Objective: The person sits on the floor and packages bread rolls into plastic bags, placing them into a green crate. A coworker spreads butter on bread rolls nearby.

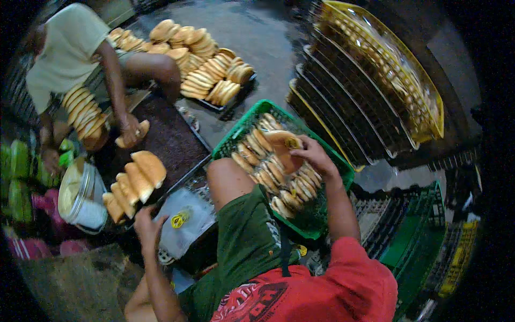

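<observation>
My right hand point(316, 156) grips a bread roll in a clear plastic bag point(283, 147), with something yellow at its neck, over a green plastic crate point(263, 105). Rows of bagged rolls point(267, 177) fill much of that crate. At the near edge of a dark tray point(169, 133), my left hand point(148, 227) has its thumb spread from its fingers, beside a row of bread rolls point(136, 177). Whether its fingertips touch the rolls is unclear. Just right of it, a yellow roll of tape or ties point(179, 220) sits on a stack of clear plastic bags point(189, 237).
Across the tray, a co-worker's hand point(129, 131) holds a roll. A white bucket point(86, 201) with pale filling stands at left. More rolls point(213, 76) are piled on the floor tray behind. Stacked crates with a yellow one point(436, 116) on top stand at right.
</observation>
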The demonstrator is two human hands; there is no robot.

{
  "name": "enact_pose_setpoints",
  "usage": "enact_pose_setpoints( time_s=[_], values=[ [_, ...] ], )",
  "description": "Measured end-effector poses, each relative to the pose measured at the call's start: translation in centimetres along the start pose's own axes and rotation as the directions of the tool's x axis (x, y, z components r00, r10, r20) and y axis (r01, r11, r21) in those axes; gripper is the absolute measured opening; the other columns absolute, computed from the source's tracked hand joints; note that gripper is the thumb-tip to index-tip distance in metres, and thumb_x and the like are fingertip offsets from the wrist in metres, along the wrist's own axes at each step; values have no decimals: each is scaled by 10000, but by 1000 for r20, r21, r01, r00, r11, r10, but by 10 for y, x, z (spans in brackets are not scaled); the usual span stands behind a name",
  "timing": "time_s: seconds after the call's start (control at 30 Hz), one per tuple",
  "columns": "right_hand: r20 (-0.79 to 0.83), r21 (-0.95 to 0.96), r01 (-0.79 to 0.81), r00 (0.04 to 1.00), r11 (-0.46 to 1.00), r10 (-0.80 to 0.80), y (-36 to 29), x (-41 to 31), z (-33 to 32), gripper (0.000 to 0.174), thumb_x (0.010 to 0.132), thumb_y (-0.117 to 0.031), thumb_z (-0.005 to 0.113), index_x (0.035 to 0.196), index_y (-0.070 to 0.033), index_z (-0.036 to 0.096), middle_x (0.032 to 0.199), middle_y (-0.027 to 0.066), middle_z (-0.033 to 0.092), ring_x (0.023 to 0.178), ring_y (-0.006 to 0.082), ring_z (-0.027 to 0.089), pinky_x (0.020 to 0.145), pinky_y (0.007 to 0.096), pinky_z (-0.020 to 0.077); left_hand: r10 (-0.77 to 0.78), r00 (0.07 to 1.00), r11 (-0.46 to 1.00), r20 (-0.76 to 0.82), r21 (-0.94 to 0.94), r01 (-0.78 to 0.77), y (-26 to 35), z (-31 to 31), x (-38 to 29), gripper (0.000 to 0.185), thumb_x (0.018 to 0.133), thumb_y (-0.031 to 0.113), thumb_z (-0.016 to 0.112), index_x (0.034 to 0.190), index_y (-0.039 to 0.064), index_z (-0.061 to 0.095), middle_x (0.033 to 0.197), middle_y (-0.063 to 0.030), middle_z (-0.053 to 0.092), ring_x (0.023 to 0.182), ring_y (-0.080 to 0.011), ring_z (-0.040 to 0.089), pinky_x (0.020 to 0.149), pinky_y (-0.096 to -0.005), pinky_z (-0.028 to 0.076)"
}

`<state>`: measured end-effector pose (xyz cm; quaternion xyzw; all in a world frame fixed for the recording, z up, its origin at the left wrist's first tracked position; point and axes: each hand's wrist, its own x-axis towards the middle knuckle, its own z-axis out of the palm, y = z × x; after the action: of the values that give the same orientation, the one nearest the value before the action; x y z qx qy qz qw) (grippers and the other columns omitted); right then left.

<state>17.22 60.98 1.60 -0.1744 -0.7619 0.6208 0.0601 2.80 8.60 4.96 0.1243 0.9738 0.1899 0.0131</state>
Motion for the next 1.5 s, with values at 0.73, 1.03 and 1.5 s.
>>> enact_pose_setpoints(
  time_s=[0.73,1.03,1.5],
  values=[
    [-817,-518,-586,555,623,-158,312,9,-30,408,852,-252,704,1229,-127,611,1005,109,676,899,270,621,841,427,521,-103,986,986,-130,-143,84,-82,11,-23,263,841,50,570,1096,10,516,832,-244,629,729,-431,610,658,-489,496],
    [56,-505,406,896,762,-440,-76,140,286,394,844,-325,694,1140,-69,643,1078,128,656,1015,294,637,823,402,519,-316,927,941,-201,-194,278,-95,-59,-17,182,959,182,518,983,2,529,782,-261,641,684,-448,624,607,-514,476],
    [162,-45,33,987,998,-25,-98,207,328,509,713,-233,774,1091,19,545,835,94,634,752,184,640,595,365,525,-576,782,-199,237,-969,147,-93,-42,-65,231,1003,272,540,930,58,587,736,-57,622,671,-208,637,595,-334,520]
  ],
)
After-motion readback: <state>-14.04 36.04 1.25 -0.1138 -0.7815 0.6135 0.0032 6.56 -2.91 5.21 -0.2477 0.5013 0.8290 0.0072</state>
